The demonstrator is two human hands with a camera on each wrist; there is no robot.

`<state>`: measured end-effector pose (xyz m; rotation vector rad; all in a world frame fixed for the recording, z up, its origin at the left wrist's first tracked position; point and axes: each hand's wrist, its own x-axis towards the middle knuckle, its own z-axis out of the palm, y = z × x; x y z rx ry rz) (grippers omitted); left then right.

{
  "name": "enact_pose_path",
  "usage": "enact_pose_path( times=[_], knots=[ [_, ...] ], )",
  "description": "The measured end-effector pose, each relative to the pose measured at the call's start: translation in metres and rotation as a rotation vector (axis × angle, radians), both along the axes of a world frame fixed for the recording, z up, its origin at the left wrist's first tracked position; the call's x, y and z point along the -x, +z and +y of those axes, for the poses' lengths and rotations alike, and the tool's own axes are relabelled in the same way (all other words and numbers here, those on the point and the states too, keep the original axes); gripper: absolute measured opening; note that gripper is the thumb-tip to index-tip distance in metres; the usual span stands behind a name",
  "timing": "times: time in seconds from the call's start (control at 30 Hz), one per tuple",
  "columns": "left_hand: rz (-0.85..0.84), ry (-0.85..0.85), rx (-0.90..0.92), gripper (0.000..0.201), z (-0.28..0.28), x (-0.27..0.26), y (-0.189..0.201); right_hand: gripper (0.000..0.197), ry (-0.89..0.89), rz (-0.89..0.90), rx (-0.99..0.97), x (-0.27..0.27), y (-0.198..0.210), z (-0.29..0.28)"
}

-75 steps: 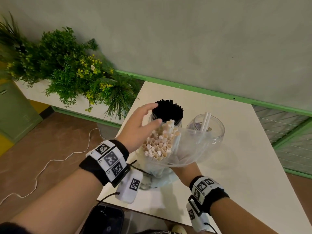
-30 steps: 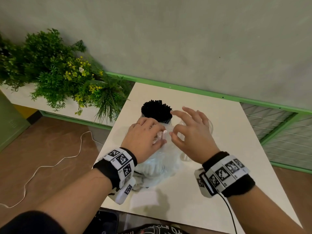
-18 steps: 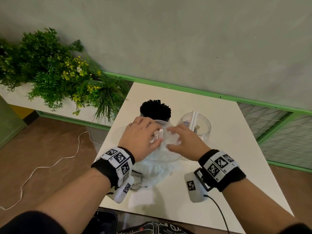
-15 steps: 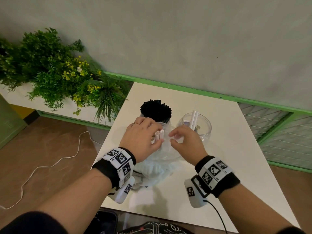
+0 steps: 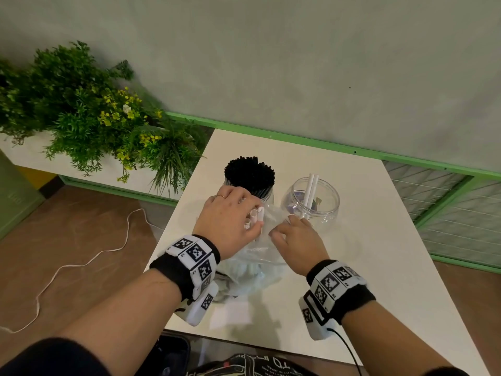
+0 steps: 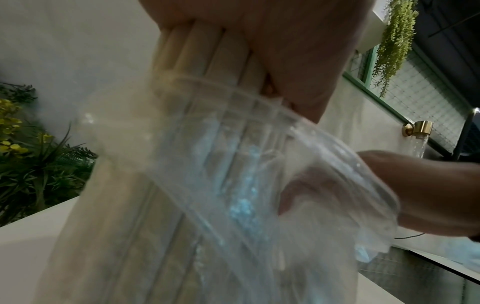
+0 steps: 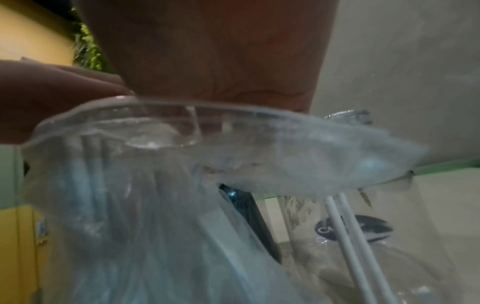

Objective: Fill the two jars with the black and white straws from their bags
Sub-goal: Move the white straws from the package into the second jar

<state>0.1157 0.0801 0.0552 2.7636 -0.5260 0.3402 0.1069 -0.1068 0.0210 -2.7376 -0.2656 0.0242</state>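
Note:
My left hand (image 5: 235, 215) grips a bundle of white straws (image 5: 257, 215) at their tops; their lower ends stand inside a clear plastic bag (image 5: 253, 263) on the white table (image 5: 379, 240). In the left wrist view the straws (image 6: 207, 61) run from my palm down into the bag (image 6: 246, 185). My right hand (image 5: 294, 234) pinches the bag's rim beside them, and the rim (image 7: 233, 121) lies under its palm. Behind stands a jar packed with black straws (image 5: 250, 175). To its right a clear jar (image 5: 311, 202) holds two white straws (image 5: 309, 191).
The table's left edge borders a planter of green plants with yellow flowers (image 5: 89, 118). A white cable (image 5: 81, 264) lies on the brown floor. A green rail (image 5: 325, 145) and grey wall run behind the table. A wire mesh panel (image 5: 447, 207) stands at the right.
My left hand has closed around the white straws' tops. My right hand came from under the bag to its top and now pinches the rim. The bag stands lower on the table.

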Motion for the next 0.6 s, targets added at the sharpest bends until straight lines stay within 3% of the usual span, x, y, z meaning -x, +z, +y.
enact_pose_path(
  times=[0.23, 0.37, 0.47, 0.53, 0.6],
  knots=[
    [0.004, 0.000, 0.001, 0.034, 0.001, -0.002, 0.000, 0.043, 0.099, -0.001, 0.205, 0.003, 0.004, -0.001],
    [0.001, 0.013, -0.007, 0.036, 0.003, -0.003, -0.001, 0.064, 0.198, -0.318, 0.197, 0.012, -0.003, -0.011],
    [-0.002, 0.018, 0.004, 0.033, 0.003, -0.004, -0.002, 0.054, 0.406, -0.608, 0.260, 0.017, -0.013, -0.020],
    [0.004, 0.013, -0.007, 0.032, 0.003, -0.005, -0.001, 0.046, 0.519, -0.626, 0.331, 0.017, -0.019, -0.023],
    [0.012, 0.009, -0.022, 0.032, 0.002, -0.005, 0.001, 0.050, 0.553, -0.527, 0.423, 0.017, -0.024, -0.023]
  ],
)
